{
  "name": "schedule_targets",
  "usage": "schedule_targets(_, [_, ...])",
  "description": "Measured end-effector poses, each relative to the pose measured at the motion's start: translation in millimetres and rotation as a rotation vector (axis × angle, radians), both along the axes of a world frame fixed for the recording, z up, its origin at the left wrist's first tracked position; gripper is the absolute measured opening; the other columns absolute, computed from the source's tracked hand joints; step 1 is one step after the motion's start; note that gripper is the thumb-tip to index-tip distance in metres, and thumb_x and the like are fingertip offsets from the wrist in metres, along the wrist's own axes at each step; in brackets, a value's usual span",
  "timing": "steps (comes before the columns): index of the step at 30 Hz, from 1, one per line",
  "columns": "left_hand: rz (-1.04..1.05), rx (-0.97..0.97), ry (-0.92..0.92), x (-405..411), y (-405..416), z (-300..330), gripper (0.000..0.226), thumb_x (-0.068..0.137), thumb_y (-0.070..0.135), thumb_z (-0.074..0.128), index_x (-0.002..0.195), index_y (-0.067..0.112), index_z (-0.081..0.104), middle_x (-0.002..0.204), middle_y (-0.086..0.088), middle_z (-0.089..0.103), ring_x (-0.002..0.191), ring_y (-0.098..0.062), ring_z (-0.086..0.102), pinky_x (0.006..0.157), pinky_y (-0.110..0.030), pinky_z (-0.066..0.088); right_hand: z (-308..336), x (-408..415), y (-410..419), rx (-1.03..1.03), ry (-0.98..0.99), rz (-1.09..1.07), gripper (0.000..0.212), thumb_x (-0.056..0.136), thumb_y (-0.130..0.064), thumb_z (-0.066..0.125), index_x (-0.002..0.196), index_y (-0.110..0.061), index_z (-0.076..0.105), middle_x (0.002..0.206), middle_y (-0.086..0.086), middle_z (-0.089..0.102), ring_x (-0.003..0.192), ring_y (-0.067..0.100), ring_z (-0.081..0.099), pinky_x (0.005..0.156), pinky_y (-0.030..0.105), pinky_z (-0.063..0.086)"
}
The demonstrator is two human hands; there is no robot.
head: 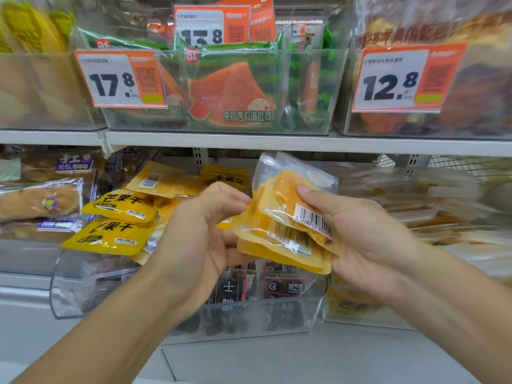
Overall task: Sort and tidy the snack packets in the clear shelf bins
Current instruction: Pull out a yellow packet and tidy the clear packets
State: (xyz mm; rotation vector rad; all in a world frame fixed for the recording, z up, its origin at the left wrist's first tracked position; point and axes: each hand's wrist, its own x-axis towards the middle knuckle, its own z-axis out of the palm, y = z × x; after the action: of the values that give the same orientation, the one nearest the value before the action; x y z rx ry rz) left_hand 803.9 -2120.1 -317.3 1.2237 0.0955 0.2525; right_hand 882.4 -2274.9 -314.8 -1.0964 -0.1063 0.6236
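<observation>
Setting: shop shelving, two tiers of clear bins; white shelf edge (249, 142) running across the middle.
Upper tier: clear bin (304, 79) of green watermelon-print packets (235, 90); price tags reading 17.8 (119, 79), 13.8 (210, 26) and 12.8 (401, 79).
Lower tier, left: bread rolls in clear wrap (41, 200), blurred.
Lower tier, centre: loose yellow packets (116, 217) lying jumbled, some face up, one barcode side up.
Held stack: several yellow-and-clear packets (285, 217) fanned together, barcode sides facing the camera, raised in front of the lower shelf, between the two hands.
Right hand (368, 239): fingers curled under the stack, thumb pressed on the top packet beside the barcode.
Left hand (202, 234): fingers curled, pinching the stack's left edge.
Below the hands: clear bin (291, 314) of dark packets (282, 286).
Far right: pale packets, too blurred to identify.
</observation>
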Motion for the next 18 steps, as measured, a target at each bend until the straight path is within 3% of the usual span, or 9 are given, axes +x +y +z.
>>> schedule_targets(2, [0.073,0.079,0.073,4.1,-7.8,-0.8,0.032,0.071,0.040,0.067,0.087,0.014,0.058,0.079,-0.003,0.062,0.060,-0.018,0.062,0.055,-0.035,0.053,-1.2,-2.5,-3.5,-0.041,-0.036,0.009,0.039,0.088,-0.012,0.068,0.123,0.002,0.062,0.109,0.024,0.072,0.101,0.040,0.071,0.086,0.059,0.057])
schedule_targets(4, [0.109,0.230,0.144,11.5,-24.2,0.3,0.050,0.072,0.061,0.076,0.108,0.030,0.058,0.090,0.008,0.067,0.071,-0.007,0.069,0.067,-0.033,0.055,-2.1,-8.8,-6.7,-0.063,-0.101,0.007,0.049,0.078,-0.010,0.074,0.125,-0.003,0.061,0.106,0.021,0.074,0.096,0.036,0.073,0.081,0.056,0.059])
schedule_targets(6, [0.167,0.321,0.091,16.4,-38.0,2.8,0.053,0.082,0.048,0.075,0.124,0.036,0.044,0.089,0.021,0.056,0.061,0.013,0.062,0.054,-0.011,0.049,3.2,-15.2,-13.4,-0.069,-0.186,-0.015,0.055,0.073,-0.011,0.076,0.125,-0.006,0.060,0.104,0.019,0.074,0.094,0.036,0.073,0.081,0.057,0.059])
schedule_targets(7, [0.173,0.355,0.067,20.0,-42.3,4.0,0.050,0.088,0.043,0.070,0.128,0.037,0.040,0.088,0.024,0.054,0.059,0.021,0.058,0.054,-0.004,0.046,8.4,-16.3,-19.6,-0.078,-0.236,-0.026,0.049,0.077,-0.009,0.074,0.124,-0.008,0.061,0.104,0.018,0.075,0.094,0.035,0.073,0.081,0.057,0.059])
schedule_targets(8, [0.123,0.378,0.051,24.7,-46.8,3.9,0.044,0.092,0.044,0.064,0.130,0.037,0.042,0.092,0.026,0.059,0.068,0.023,0.059,0.065,-0.003,0.048,14.0,-16.0,-27.4,-0.095,-0.290,-0.030,0.040,0.084,-0.007,0.070,0.123,-0.010,0.063,0.104,0.017,0.075,0.094,0.035,0.073,0.082,0.057,0.058])
schedule_targets(10, [0.010,0.445,0.002,32.2,-56.2,6.3,0.038,0.098,0.049,0.053,0.135,0.045,0.047,0.107,0.027,0.067,0.096,0.015,0.062,0.088,-0.013,0.050,24.9,-11.6,-46.5,-0.140,-0.386,-0.023,0.032,0.091,-0.005,0.061,0.122,-0.013,0.064,0.104,0.015,0.075,0.095,0.033,0.073,0.082,0.053,0.059])
schedule_targets(13, [-0.116,0.477,-0.146,49.8,-74.1,9.3,0.044,0.103,0.034,0.051,0.144,0.039,0.036,0.117,0.024,0.066,0.098,0.017,0.061,0.079,-0.004,0.048,37.8,0.2,-79.1,-0.235,-0.596,-0.009,0.047,0.090,0.004,0.061,0.131,-0.018,0.055,0.112,0.010,0.074,0.103,0.027,0.071,0.084,0.042,0.059])
schedule_targets(16, [-0.216,0.474,-0.326,79.1,-99.2,2.4,0.079,0.097,0.016,0.065,0.157,0.031,0.016,0.145,0.006,0.055,0.125,-0.005,0.058,0.105,-0.034,0.049,39.8,20.9,-120.1,-0.368,-0.817,-0.033,0.066,0.078,0.013,0.069,0.133,-0.018,0.049,0.118,0.012,0.070,0.105,0.027,0.070,0.087,0.039,0.059])
schedule_targets(18, [-0.179,0.528,-0.451,95.0,-118.8,2.6,0.078,0.091,0.003,0.071,0.153,0.019,0.028,0.141,0.000,0.057,0.123,-0.012,0.061,0.102,-0.036,0.052,35.7,33.6,-145.2,-0.388,-0.901,-0.135,0.066,0.068,0.012,0.074,0.125,-0.015,0.053,0.111,0.010,0.071,0.101,0.026,0.071,0.081,0.036,0.059])
